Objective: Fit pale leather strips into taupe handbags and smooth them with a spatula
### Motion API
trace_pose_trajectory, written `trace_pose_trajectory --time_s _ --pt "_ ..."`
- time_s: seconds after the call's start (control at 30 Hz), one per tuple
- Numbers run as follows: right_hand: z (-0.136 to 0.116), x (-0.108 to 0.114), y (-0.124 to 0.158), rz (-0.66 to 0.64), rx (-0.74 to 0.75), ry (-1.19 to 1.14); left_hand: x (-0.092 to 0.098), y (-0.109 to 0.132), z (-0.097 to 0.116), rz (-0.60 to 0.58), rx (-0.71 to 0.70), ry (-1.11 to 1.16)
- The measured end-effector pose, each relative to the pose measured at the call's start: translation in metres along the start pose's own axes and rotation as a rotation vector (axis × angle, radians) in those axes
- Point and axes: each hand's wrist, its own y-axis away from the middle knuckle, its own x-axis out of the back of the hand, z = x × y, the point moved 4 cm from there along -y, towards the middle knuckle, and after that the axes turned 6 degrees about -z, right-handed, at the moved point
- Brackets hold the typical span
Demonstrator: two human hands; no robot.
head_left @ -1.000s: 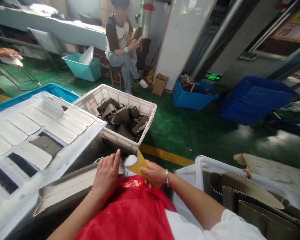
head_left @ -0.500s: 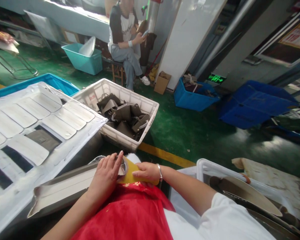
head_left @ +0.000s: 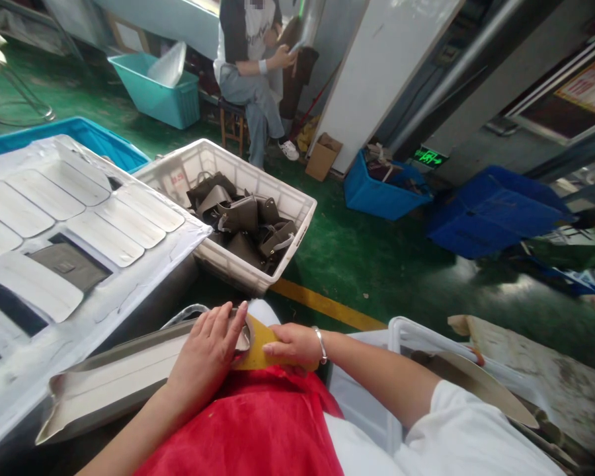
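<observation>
A long taupe bag piece with a pale inner face (head_left: 119, 385) lies across my lap, its left end curled up. Over its right end my left hand (head_left: 209, 344) rests with the fingers stretched out; the thumb is hidden. My right hand (head_left: 297, 345) grips a flat yellow board (head_left: 258, 344), thumb on top, a silver bangle on the wrist. The board's left end meets the piece's curved right end beside my left fingertips. Whether the board goes inside the piece, I cannot tell.
On the left, a covered table (head_left: 129, 291) carries white rounded panels (head_left: 54, 195) and a grey flap (head_left: 69, 264). A white crate (head_left: 287, 258) of dark bag parts stands ahead. A person (head_left: 252, 79) sits beyond, holding a phone. At right is a white bin (head_left: 394, 344).
The view has tilted and shifted slightly, so the table and crate sit higher in the picture. Both hands keep almost the same hold on the piece and board.
</observation>
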Motion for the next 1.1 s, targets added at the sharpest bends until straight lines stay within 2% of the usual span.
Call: trace_pose_trajectory --time_s 0.4,0.57,0.67,0.83,1.1 --pt "-0.003 -0.002 -0.006 -0.082 0.013 -0.108 -0.001 0.002 -0.005 0.023 -0.035 0.001" --pt "0.006 0.002 -0.012 -0.056 0.001 -0.108 -0.002 0.001 -0.006 0.009 -0.051 0.004" --pt "0.008 0.001 -0.016 -0.027 0.057 -0.114 -0.001 0.000 -0.007 0.015 -0.069 0.011" --pt "0.001 -0.004 -0.021 0.014 0.240 -0.205 -0.002 0.001 -0.010 0.011 -0.119 0.010" --pt "-0.003 0.000 -0.024 0.016 0.284 -0.112 -0.006 0.000 -0.015 -0.049 -0.108 0.017"
